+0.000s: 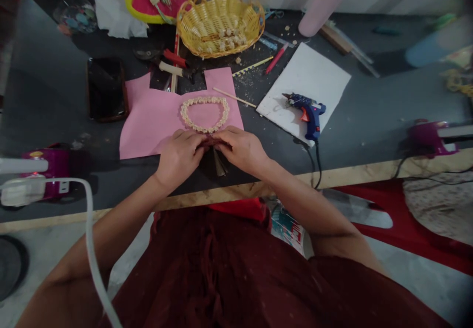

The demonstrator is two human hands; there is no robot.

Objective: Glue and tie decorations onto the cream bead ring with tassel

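A ring-shaped garland of small cream flower-like pieces (184, 114) lies on a pink sheet (148, 116). At its near end, my left hand (181, 154) and my right hand (242, 149) meet, fingers closed in a pinch on a dark reddish-brown ribbon (211, 141). Narrow brownish tails (219, 164) hang from between the fingers toward the table's front edge. The fingertips partly hide the ribbon and where it meets the garland. A thin wooden stick (234, 97) lies beyond my right hand, across the edge of the pink sheet.
A blue glue gun (312, 116) rests on a white board (323, 69), its cord running off the front edge. Behind are a yellow basket (218, 20), pliers (172, 67) and a red pen (276, 59). A phone (106, 89) lies left; a white cable (89, 219) crosses my left arm.
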